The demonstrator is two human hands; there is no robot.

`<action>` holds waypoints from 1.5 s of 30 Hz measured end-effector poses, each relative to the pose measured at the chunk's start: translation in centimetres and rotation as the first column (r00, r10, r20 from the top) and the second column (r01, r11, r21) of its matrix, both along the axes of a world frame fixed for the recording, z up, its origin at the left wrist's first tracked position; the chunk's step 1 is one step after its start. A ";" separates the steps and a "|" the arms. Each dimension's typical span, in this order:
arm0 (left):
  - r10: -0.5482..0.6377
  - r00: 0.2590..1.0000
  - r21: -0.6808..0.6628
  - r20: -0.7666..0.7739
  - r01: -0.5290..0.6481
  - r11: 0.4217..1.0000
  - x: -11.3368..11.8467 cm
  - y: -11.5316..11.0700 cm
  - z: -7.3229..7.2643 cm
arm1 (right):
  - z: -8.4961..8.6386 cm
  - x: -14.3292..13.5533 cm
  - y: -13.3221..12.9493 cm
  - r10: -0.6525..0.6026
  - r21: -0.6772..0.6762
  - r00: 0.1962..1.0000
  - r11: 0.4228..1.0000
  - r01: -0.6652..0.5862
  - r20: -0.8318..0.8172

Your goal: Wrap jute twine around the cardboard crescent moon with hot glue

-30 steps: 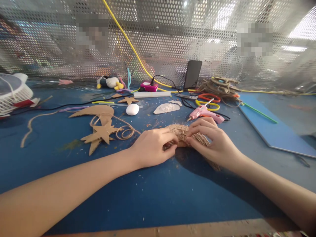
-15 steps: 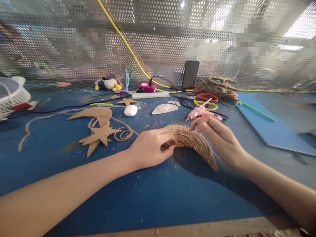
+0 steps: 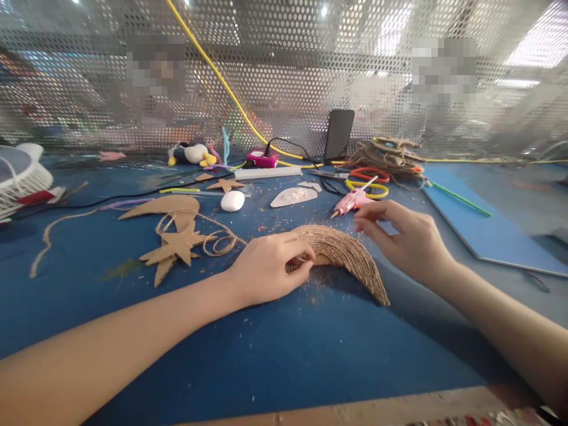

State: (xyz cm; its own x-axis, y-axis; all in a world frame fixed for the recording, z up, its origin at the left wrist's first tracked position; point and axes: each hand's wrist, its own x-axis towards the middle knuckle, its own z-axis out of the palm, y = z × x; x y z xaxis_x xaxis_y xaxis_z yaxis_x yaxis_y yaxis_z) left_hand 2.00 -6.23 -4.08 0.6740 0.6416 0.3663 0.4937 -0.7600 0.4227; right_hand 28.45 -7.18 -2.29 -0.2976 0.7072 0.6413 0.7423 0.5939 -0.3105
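A crescent wrapped in rows of twine [image 3: 350,251] lies on the blue table, bare cardboard showing along its inner edge. My left hand [image 3: 273,266] is closed on its left part, thumb and fingers at the inner edge, covering that end. Loose twine [image 3: 226,239] trails from behind this hand toward the left. My right hand [image 3: 402,236] is raised above the right side of the crescent, fingers bent and apart, with nothing visible in it. Just beyond its fingertips lies a pink glue gun [image 3: 350,202], its handle partly hidden by the hand.
Left of my hands are cardboard stars [image 3: 181,244] and a cardboard crescent [image 3: 164,206]. Further back lie a white egg-shaped piece [image 3: 232,201], scissors [image 3: 366,173], a phone [image 3: 339,135] and a twine bundle [image 3: 386,156]. A blue board [image 3: 501,225] is at right.
My right hand has lifted off the outer edge of the crescent and moved right, nearer the glue gun handle. My left hand keeps its hold on the crescent.
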 end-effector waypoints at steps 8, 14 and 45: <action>-0.005 1.000 -0.021 0.016 0.005 1.000 0.0 -0.1 0.2 | 0.6 3.5 1.9 -0.251 0.265 0.865 0.954 0.143 0.435; 0.000 1.000 -0.037 0.017 0.000 0.999 0.0 -0.1 0.2 | 0.7 4.6 2.0 -0.458 0.387 0.797 0.869 0.309 0.394; 0.003 1.000 -0.030 0.006 -0.003 1.000 0.0 0.1 0.0 | 0.5 1.3 1.1 -0.048 0.081 0.943 0.996 0.023 0.331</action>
State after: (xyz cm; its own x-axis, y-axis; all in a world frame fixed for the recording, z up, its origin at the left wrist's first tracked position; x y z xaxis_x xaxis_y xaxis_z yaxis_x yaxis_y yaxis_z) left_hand 1.99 -6.16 -4.06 0.6700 0.6543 0.3508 0.4936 -0.7455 0.4479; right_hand 29.79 -6.04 -1.83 -0.4782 0.6751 0.5618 0.8166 0.5772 0.0015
